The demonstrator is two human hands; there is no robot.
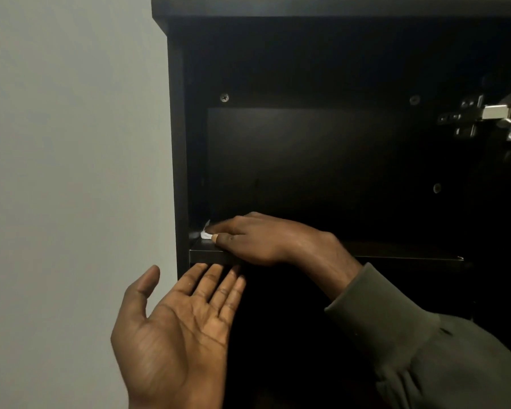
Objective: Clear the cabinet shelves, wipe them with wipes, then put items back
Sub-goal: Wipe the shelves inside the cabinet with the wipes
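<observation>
The dark cabinet (307, 10) stands open with nothing visible on its shelf (410, 252). My right hand (257, 237) lies flat on the shelf's left end, fingers extended, pressing a small white wipe (205, 234) into the left corner. Only a bit of the wipe shows past the fingertips. My left hand (177, 329) is held palm up, fingers straight, just under the shelf's front edge at the left, holding nothing.
A pale wall (71, 143) runs along the cabinet's left side. A metal door hinge (484, 116) sits at the upper right inside the cabinet. The space below the shelf is dark and its contents cannot be made out.
</observation>
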